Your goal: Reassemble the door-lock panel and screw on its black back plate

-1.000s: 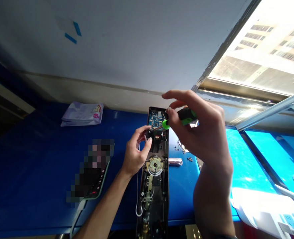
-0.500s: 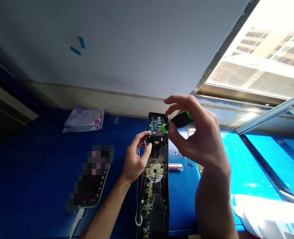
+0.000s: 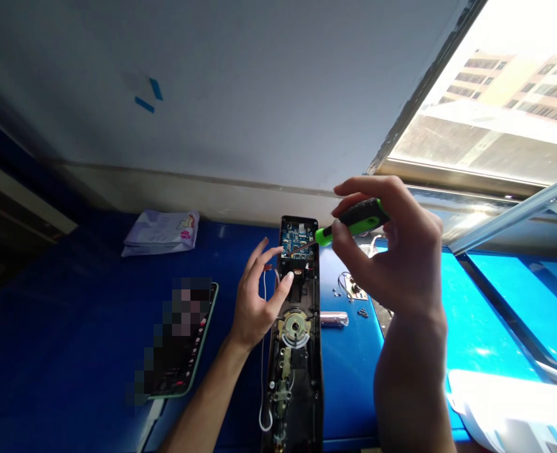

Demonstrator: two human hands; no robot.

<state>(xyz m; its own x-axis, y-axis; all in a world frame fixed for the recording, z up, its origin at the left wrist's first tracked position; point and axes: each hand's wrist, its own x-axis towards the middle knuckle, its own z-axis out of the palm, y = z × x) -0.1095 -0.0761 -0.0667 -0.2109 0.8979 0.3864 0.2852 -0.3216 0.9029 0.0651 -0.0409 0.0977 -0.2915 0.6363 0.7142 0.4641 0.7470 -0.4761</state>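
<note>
In the middle of the blue table lies a long, opened black housing [image 3: 306, 371], which looks like the inside of a door lock panel. A blue circuit board [image 3: 298, 238] sits in its far end and a round metal part [image 3: 296, 325] near its middle. My right hand [image 3: 401, 245] is closed round a green and black screwdriver [image 3: 360, 220], whose shaft slants down left to the board's near left corner. My left hand [image 3: 259, 296] is open with fingers apart at the housing's left edge, its thumb over the housing. A white cable [image 3: 262, 365] runs along that side.
Right of the housing lie a pink wrapped cylinder [image 3: 335, 319], several small screws [image 3: 363, 313] and a small wired board [image 3: 354, 286]. A phone [image 3: 184, 346] is at the left, with a purple packet [image 3: 162, 231] behind it. A white tray [image 3: 505, 402] stands front right.
My left fingers have spread from a near pinch by the screwdriver tip. My right hand has shifted right with the screwdriver, showing the wired board beyond it. The view has shifted slightly.
</note>
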